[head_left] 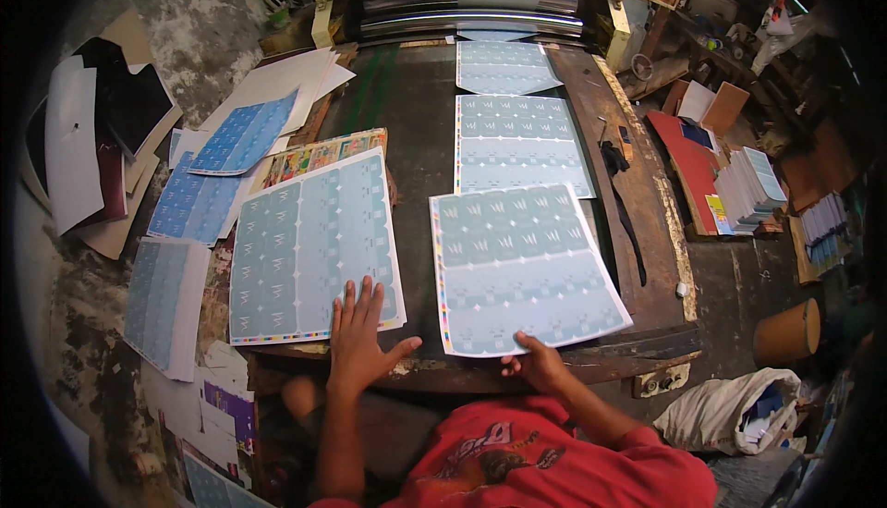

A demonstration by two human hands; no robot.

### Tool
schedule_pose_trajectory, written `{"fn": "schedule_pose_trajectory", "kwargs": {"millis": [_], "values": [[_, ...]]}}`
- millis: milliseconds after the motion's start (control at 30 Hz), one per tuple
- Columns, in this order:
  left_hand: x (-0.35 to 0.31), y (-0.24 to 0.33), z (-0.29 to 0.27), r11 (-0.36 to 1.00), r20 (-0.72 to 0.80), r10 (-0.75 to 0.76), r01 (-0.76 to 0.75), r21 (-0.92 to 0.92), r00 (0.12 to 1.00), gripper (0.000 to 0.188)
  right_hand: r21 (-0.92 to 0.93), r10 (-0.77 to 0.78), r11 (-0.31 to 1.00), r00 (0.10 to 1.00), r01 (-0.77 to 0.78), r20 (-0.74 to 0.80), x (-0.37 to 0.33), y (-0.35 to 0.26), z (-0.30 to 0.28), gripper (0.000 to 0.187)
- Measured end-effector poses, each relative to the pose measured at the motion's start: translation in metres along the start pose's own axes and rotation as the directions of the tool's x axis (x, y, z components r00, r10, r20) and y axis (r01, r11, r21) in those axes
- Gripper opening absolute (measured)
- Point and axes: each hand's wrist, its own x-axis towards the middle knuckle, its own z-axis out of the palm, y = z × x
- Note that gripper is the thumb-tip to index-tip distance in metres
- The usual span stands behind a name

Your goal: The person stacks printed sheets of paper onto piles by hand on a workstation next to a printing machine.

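Observation:
A printed sheet [527,263], pale blue-grey with a colour strip along its left edge, lies at the near end of the dark machine table [411,157]. My right hand [539,366] pinches its near edge, thumb on top and fingers beneath. To the left, my left hand [362,337] rests flat with spread fingers on the near right corner of a stack of similar sheets [314,254]. Beyond the held sheet, another printed sheet [519,143] lies on the table, and a farther one [504,66] sits close to the rollers [471,20].
Bluer sheets [245,134] and a thick paper stack [164,305] lie at the left. A black strap [621,175] hangs along the table's right side. Paper piles [747,189], a brown bin [787,332] and a white sack [730,411] stand at the right.

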Motion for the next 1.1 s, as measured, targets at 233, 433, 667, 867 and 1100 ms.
{"fn": "schedule_pose_trajectory", "kwargs": {"millis": [233,433,667,867,1100], "values": [[-0.008,-0.012,0.015,0.958,-0.105,-0.07,0.038,-0.284,0.992,0.054,-0.018,-0.075,0.997,0.992,0.073,-0.099,-0.007,0.014,-0.002,0.044],[0.0,-0.021,0.027,0.059,-0.012,-0.743,0.048,-0.997,0.669,0.039,0.039,-0.145,0.988,0.977,0.152,-0.156,0.017,-0.015,0.006,0.044],[-0.018,0.016,0.014,0.772,-0.206,-0.175,0.004,-0.636,0.963,0.028,0.034,-0.181,0.98,0.953,0.195,-0.241,0.003,-0.023,0.035,0.058],[-0.026,0.037,0.004,0.758,-0.032,0.207,-0.181,-0.626,0.978,0.034,-0.129,-0.189,0.974,0.982,0.186,-0.009,-0.019,-0.028,0.031,0.043],[-0.003,0.019,0.023,0.999,-0.342,-0.043,0.039,-0.02,0.939,0.07,-0.065,-0.178,0.984,0.966,0.168,-0.189,-0.03,0.001,-0.004,0.034]]}}
